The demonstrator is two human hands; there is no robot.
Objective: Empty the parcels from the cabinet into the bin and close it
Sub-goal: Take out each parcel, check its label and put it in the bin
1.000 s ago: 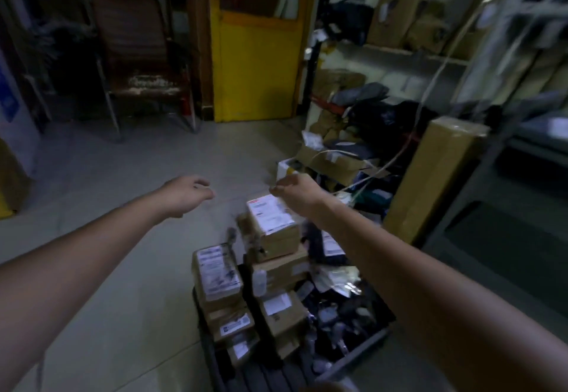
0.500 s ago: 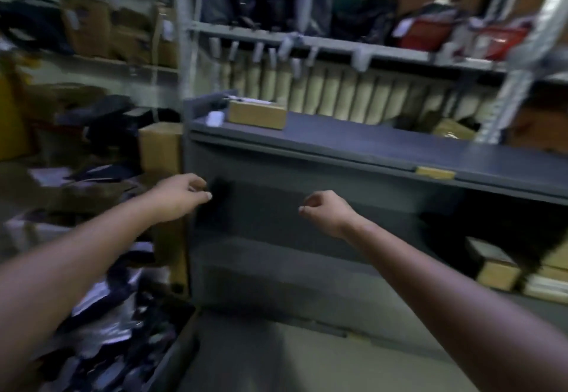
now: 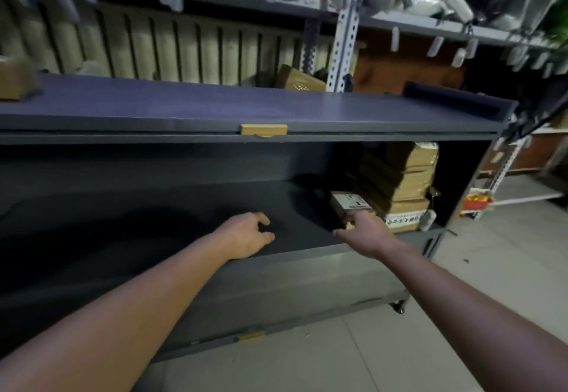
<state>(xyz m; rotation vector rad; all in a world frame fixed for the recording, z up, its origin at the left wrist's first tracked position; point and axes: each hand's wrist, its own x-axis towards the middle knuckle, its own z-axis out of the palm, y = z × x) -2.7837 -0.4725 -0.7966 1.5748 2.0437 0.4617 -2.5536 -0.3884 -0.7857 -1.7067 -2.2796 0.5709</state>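
At the far left a brown box [image 3: 12,83] sits on top of the grey cabinet [image 3: 184,109], whose front is open onto a dark inner shelf. The left hand [image 3: 249,235] hovers over the bare middle of that shelf, fingers loosely curled and holding nothing, while the right hand [image 3: 365,232] is spread wide, thumb out, its fingertips at the near edge of a small labelled parcel [image 3: 349,202]; whether they touch it I cannot tell. Just right of it, a stack of brown parcels [image 3: 399,173] fills the cabinet's right end.
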